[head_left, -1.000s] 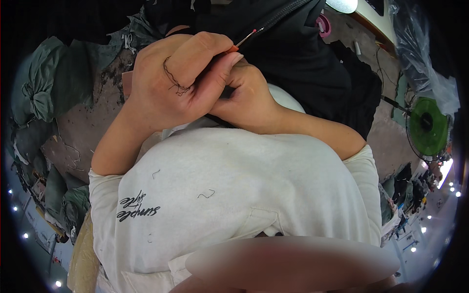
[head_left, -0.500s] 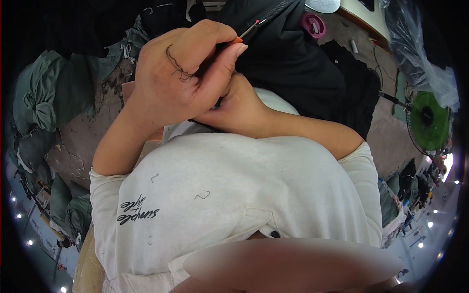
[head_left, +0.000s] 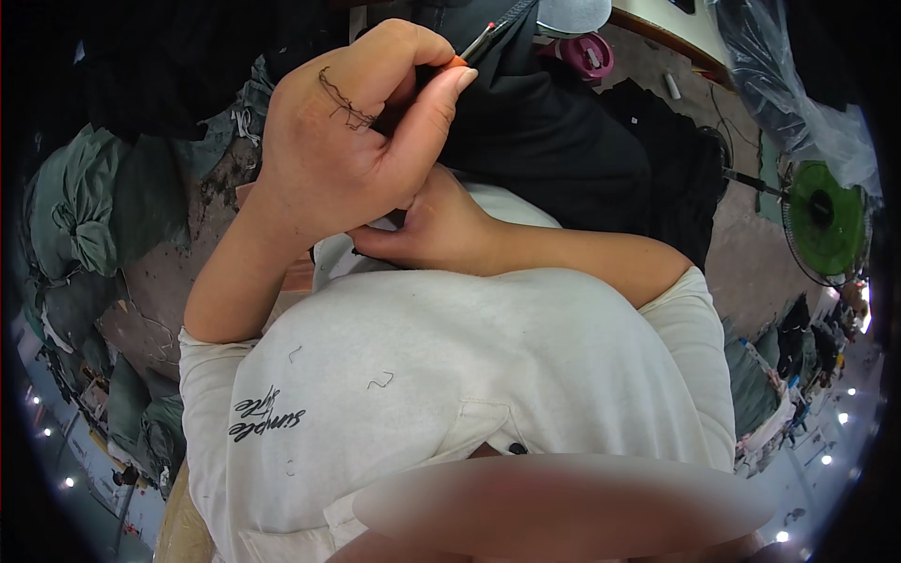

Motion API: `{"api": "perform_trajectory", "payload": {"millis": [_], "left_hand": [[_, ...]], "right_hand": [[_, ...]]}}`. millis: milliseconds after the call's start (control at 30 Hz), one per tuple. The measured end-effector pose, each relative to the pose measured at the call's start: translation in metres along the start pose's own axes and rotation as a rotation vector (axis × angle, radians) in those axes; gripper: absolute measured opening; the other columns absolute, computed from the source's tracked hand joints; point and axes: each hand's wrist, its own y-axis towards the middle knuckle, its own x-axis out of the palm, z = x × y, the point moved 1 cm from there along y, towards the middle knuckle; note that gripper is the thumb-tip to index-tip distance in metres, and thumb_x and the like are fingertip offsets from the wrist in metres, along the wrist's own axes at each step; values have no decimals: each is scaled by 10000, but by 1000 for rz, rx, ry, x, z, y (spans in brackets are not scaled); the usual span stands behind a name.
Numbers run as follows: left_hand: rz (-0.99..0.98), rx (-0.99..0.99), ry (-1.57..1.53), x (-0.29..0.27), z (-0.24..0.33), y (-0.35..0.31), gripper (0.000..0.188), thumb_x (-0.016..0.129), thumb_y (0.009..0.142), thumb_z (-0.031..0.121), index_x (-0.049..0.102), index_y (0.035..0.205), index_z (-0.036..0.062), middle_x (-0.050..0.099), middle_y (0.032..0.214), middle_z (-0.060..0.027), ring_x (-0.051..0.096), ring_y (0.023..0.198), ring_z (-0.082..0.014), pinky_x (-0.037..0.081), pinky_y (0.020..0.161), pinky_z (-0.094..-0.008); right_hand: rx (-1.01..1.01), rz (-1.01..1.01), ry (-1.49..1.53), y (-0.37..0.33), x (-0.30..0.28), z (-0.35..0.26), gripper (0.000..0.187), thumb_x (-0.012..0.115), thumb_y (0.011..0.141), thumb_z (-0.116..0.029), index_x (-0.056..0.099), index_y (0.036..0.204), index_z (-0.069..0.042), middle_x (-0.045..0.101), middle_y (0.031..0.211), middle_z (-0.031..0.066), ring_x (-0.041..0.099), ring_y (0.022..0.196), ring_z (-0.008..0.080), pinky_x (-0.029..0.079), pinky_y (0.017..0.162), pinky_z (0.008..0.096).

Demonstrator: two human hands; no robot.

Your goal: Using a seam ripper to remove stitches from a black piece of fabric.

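My left hand (head_left: 338, 141) is closed around a seam ripper (head_left: 478, 43), pinched between thumb and forefinger. The orange end of its handle shows at the fingertips, and its metal shaft with a small red tip points to the upper right. Beside the tip runs a dark ribbed strip (head_left: 516, 15) on black cloth (head_left: 554, 131) spread across my lap. A tangle of black thread (head_left: 345, 101) lies over the back of my left hand. Partly under that hand, my right hand (head_left: 441, 220) is curled, with something dark, seemingly the black cloth, in its grip; most of its fingers are hidden.
Green cloth bundles (head_left: 89, 202) lie on the floor at left. At the right stand a green fan (head_left: 826, 211) and hanging clear plastic (head_left: 779, 84). A pink round item (head_left: 589, 58) sits near a table edge (head_left: 671, 39) at the upper right.
My left hand and the seam ripper have shifted slightly up, while the right hand's thumb shows more below it. The whole view has moved a little. Both grips look the same.
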Motion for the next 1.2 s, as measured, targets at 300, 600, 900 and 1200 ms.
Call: {"api": "perform_trajectory", "payload": {"millis": [300,600,900,1200], "left_hand": [[-24,-11,51,0,6,17,84,695,928,-36,679,1009,-22,572,646,41,460,554,28,292,505,-141],[-65,-81,108,4,23,36,56,704,933,-18,671,979,-15,520,621,68,412,551,36,255,499,-153],[-13,-41,189,5,29,58,29,718,926,-13,695,939,-25,534,653,68,415,584,19,269,521,-168],[-38,-214,223,0,51,35,73,765,868,34,693,879,25,602,603,-24,542,503,-62,390,483,-202]], "right_hand": [[-61,-23,-56,2,-1,6,76,757,748,-130,716,768,-69,717,868,71,635,970,272,424,1018,411],[-153,-50,-86,1,-4,11,96,762,743,-155,729,762,-67,712,833,79,649,913,262,432,1009,407],[-210,-11,-257,0,-9,10,123,766,743,-189,754,784,-74,709,849,104,635,936,300,444,999,420],[-185,-40,-165,4,-11,14,113,762,740,-184,764,772,-76,717,842,91,626,984,283,441,1002,418]]}}
